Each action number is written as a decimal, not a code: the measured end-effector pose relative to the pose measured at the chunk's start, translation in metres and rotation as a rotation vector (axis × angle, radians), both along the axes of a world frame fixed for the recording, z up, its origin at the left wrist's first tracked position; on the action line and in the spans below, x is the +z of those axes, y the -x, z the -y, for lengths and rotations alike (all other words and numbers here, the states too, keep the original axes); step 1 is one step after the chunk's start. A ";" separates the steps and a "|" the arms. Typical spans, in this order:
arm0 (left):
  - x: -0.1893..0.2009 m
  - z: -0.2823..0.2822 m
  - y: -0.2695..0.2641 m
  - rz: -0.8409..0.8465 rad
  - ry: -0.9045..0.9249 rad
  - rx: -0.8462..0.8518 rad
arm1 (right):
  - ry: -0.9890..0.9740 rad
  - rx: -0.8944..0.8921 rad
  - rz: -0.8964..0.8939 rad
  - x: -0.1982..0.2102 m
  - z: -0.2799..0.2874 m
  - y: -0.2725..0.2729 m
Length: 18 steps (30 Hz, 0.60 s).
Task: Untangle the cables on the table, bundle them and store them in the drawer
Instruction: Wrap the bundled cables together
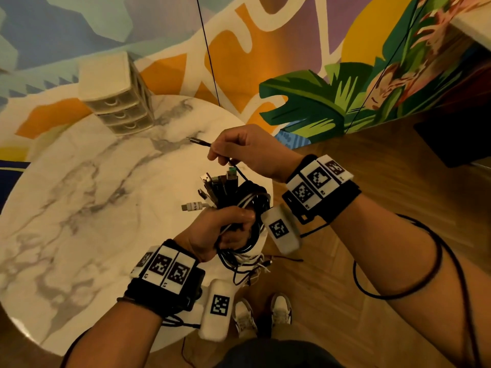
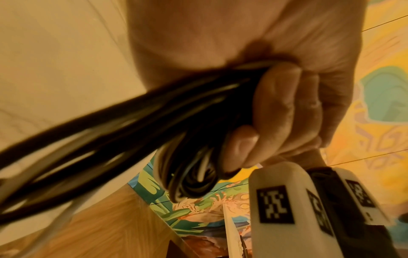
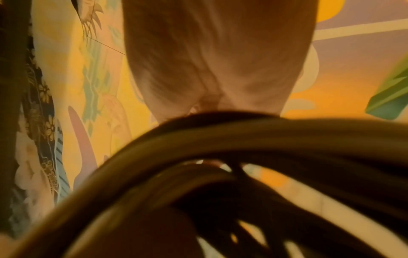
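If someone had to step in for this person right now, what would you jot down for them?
Left hand grips the cable bundle, black and white, plugs fanned out on top, loops hanging below.
Right hand pinches one black cable near its plug, above the bundle.
Drawer unit stands at the table's far edge, drawers closed.
Done: cables gathered.
Left: add the loose cable, open a drawer, store the bundle.

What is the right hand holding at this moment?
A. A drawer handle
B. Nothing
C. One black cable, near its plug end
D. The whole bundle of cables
C: the right hand pinches a single black cable just behind its plug, while the left hand grips the bundle.
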<state>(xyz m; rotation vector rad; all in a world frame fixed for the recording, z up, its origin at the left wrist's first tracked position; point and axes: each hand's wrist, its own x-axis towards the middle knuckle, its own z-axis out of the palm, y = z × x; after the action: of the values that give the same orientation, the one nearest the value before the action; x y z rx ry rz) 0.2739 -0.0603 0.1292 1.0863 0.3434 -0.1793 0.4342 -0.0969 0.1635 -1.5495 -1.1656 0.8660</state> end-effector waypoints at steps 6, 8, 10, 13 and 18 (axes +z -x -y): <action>0.001 -0.002 0.000 0.041 0.002 -0.014 | 0.010 -0.138 0.039 -0.001 0.001 -0.007; 0.000 -0.002 0.002 0.069 0.017 -0.001 | 0.057 -0.166 0.030 -0.005 0.003 -0.010; -0.002 -0.001 0.004 0.097 0.027 0.012 | 0.121 -0.191 0.049 -0.012 0.012 -0.015; -0.003 0.000 0.005 0.110 0.037 0.044 | 0.192 -0.135 0.113 -0.022 0.026 -0.018; -0.005 -0.005 -0.002 0.112 0.062 0.088 | 0.122 -0.024 0.181 -0.024 0.031 -0.008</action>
<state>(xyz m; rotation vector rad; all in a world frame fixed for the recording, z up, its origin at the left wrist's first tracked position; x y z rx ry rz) 0.2760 -0.0554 0.1246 1.0130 0.2828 -0.0501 0.4424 -0.1280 0.1394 -1.7675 -1.2386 0.8068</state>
